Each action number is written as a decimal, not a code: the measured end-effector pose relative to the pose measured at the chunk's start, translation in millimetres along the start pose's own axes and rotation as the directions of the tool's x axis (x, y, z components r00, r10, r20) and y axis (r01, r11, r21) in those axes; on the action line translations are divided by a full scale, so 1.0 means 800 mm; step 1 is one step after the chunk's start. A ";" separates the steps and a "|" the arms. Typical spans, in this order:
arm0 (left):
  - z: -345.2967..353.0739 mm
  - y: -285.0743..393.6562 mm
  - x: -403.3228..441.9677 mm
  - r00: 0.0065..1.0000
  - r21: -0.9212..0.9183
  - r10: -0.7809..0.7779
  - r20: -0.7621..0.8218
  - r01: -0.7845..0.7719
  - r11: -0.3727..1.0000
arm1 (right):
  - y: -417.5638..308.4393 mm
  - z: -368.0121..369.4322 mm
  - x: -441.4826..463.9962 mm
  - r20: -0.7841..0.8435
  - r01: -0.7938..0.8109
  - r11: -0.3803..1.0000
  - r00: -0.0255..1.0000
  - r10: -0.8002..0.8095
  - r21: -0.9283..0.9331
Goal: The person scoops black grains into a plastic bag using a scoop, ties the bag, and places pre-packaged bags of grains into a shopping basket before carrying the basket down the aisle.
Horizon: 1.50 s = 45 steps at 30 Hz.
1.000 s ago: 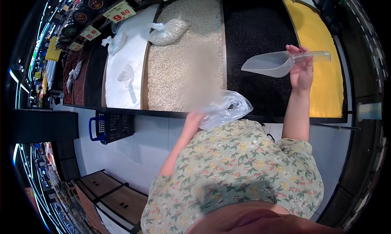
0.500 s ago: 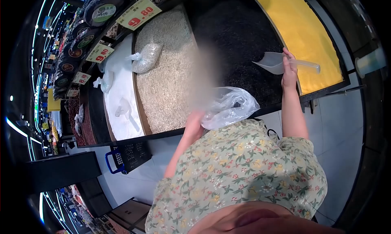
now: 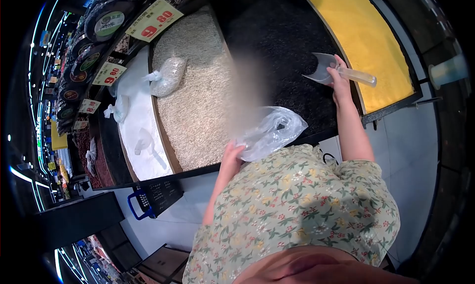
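Observation:
My right hand [image 3: 340, 81] is closed around a clear plastic scoop [image 3: 322, 69], held over the bin of black grains [image 3: 292, 46]. The scoop's blade points left and its handle sticks out to the right, over the yellow grains. Low in front of my body, my left hand [image 3: 231, 155] grips a clear plastic bag [image 3: 277, 133] by its left side. The bag looks thin and crumpled, with a few dark patches showing through. A blurred pale smear in the picture hides part of the area above the bag.
To the right lies a bin of yellow grain [image 3: 361, 42]. Leftward are pale grains [image 3: 193, 101] with a tied bag [image 3: 169, 76], then a white bin [image 3: 136, 121] with another scoop [image 3: 144, 140]. Price signs [image 3: 154, 19] line the back. A blue-handled basket [image 3: 158, 197] stands below.
My right hand has turned the scoop and shifted slightly left and down in view. The bag is spread a little differently in my left hand. The whole view has shifted slightly.

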<state>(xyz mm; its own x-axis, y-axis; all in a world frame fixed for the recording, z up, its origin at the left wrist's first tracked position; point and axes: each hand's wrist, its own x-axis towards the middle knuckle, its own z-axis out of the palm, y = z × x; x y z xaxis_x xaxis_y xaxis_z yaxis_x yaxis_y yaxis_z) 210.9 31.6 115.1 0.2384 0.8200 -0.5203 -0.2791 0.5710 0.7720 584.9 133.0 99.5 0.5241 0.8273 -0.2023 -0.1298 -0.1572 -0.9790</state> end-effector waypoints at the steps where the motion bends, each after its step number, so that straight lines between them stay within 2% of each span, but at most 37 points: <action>1: -0.003 -0.001 0.004 0.999 -0.053 0.014 0.031 -0.012 0.999 | 0.006 0.002 0.001 0.003 0.018 0.997 1.000 -0.018 0.072; 3: 0.002 0.005 0.005 0.999 -0.075 0.028 0.017 -0.026 0.997 | 0.009 0.003 -0.001 0.003 0.033 0.989 0.999 -0.033 0.143; 5: 0.002 0.006 0.008 0.999 -0.095 0.041 0.005 -0.041 0.995 | 0.005 0.008 -0.006 -0.022 -0.050 0.982 0.998 0.055 0.184; 8: -0.005 0.000 0.015 0.996 -0.022 0.065 -0.057 -0.066 0.998 | 0.012 0.013 -0.005 -0.022 -0.069 0.957 0.997 0.079 0.283; 12: 0.017 0.009 0.015 0.964 0.084 0.233 -0.126 -0.224 0.971 | 0.014 0.013 -0.001 0.000 -0.090 0.908 0.995 0.099 0.409; 14: 0.023 0.013 0.012 0.945 0.119 0.297 -0.135 -0.282 0.952 | 0.014 0.011 0.003 0.036 -0.138 0.834 0.989 0.141 0.535; 18: 0.014 0.008 0.010 0.921 0.182 0.366 -0.133 -0.340 0.923 | 0.018 0.005 0.009 0.115 -0.160 0.779 0.987 0.113 0.606; 20: -0.002 -0.005 0.016 0.912 0.210 0.387 -0.137 -0.355 0.911 | 0.009 0.005 0.007 0.122 -0.103 0.776 0.992 0.033 0.622; 22: -0.011 -0.009 0.020 0.830 0.462 0.553 -0.074 -0.463 0.756 | 0.005 0.005 0.008 0.145 -0.090 0.783 0.989 0.000 0.615; 24: -0.014 -0.006 0.018 0.864 0.431 0.494 -0.095 -0.412 0.803 | -0.001 0.003 0.008 0.212 -0.119 0.749 0.977 -0.029 0.652; 26: -0.006 -0.001 0.015 0.895 0.395 0.430 -0.115 -0.356 0.847 | -0.007 0.007 0.005 0.203 -0.102 0.780 0.979 -0.032 0.617; 28: 0.002 0.003 0.017 0.896 0.234 0.375 -0.239 -0.322 0.917 | -0.011 0.010 0.000 0.199 -0.090 0.811 0.979 -0.033 0.579; 30: 0.002 0.006 0.017 0.894 0.246 0.381 -0.237 -0.324 0.914 | -0.015 0.012 -0.005 0.196 -0.102 0.810 0.980 -0.017 0.577; 33: 0.007 0.014 0.012 0.899 0.157 0.379 -0.219 -0.351 0.923 | -0.020 0.009 -0.012 0.233 -0.117 0.806 0.972 -0.026 0.581; 36: 0.009 0.018 0.009 0.883 0.187 0.396 -0.252 -0.357 0.915 | -0.038 0.011 -0.030 0.267 -0.112 0.832 0.963 -0.045 0.543; 38: 0.019 0.029 -0.002 0.884 0.165 0.384 -0.266 -0.351 0.922 | -0.044 0.010 -0.038 0.362 -0.146 0.821 0.929 -0.079 0.552; 40: 0.020 0.030 -0.004 0.885 0.143 0.385 -0.263 -0.358 0.923 | -0.075 0.026 -0.070 0.314 -0.180 0.861 0.949 0.026 0.475; 42: 0.018 0.028 -0.006 0.864 0.221 0.442 -0.240 -0.395 0.892 | -0.067 0.029 -0.074 0.432 -0.264 0.815 0.902 0.018 0.516; 44: 0.021 0.031 -0.011 0.860 0.211 0.439 -0.261 -0.393 0.895 | -0.059 0.035 -0.081 0.558 -0.372 0.761 0.830 0.016 0.532; 45: 0.022 0.033 -0.014 0.860 0.202 0.431 -0.274 -0.386 0.900 | -0.059 0.043 -0.088 0.559 -0.367 0.790 0.828 0.037 0.491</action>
<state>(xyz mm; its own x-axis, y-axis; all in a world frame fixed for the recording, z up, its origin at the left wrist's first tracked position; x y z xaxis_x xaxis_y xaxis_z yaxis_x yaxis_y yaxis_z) 217.6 36.9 147.5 -0.1702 0.9617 -0.2149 -0.1549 0.1893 0.9696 525.5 100.7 160.5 -0.0416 0.9809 -0.1898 -0.7078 -0.1630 -0.6873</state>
